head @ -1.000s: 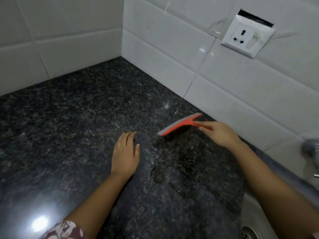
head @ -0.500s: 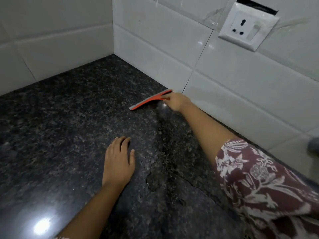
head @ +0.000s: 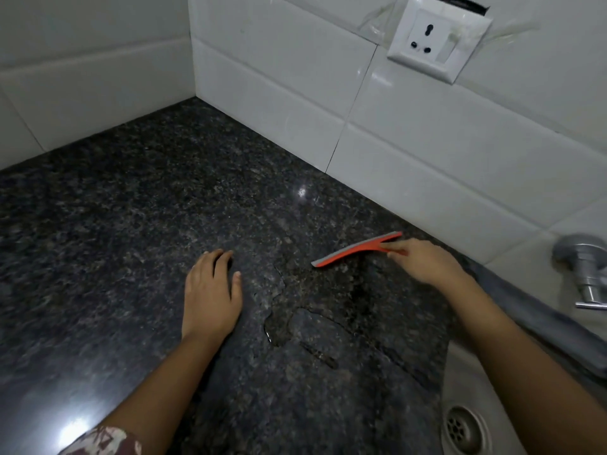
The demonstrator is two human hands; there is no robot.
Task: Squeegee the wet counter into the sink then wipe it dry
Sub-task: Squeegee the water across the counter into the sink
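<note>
The dark speckled granite counter (head: 131, 224) fills most of the view. My right hand (head: 423, 262) is shut on the handle of an orange squeegee (head: 356, 249) with a grey blade, its edge resting on the counter near the back wall. A thin sheet of water with a ragged edge (head: 279, 320) lies on the stone between my hands and toward the sink. My left hand (head: 210, 290) lies flat on the counter, palm down, fingers slightly apart, holding nothing. The steel sink (head: 460, 389) with its round drain (head: 461, 430) sits at the lower right.
White tiled walls meet in a corner at the back left. A white socket plate (head: 438, 37) is set in the right wall above the counter. A chrome tap (head: 588, 267) sticks out at the right edge over the sink.
My right hand had reached far toward the wall corner half a second ago; it has since pulled the squeegee back toward the sink. My left hand has stayed flat on the counter.
</note>
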